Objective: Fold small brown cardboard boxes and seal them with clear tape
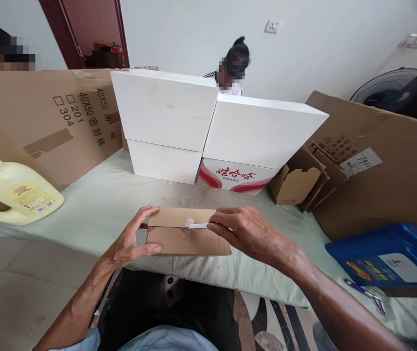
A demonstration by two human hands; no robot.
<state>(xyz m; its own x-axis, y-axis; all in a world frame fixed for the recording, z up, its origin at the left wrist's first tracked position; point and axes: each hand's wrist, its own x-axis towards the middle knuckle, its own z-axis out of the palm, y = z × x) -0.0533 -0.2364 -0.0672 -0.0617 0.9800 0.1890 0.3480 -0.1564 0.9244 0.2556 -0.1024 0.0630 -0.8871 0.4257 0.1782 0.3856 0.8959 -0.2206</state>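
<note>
A small brown cardboard box lies flat on the pale green sheet in front of me, its top seam covered with clear tape. My left hand grips the box's left end, thumb on the near side and fingers curled over the far edge. My right hand rests on the box's right part with fingers pinched on a small white tool whose tip lies on the seam.
Two white boxes stand stacked behind, the right one on a red-printed carton. Large cardboard sheets flank them. A yellow jug lies left, a blue jug and scissors right. A person sits behind the boxes.
</note>
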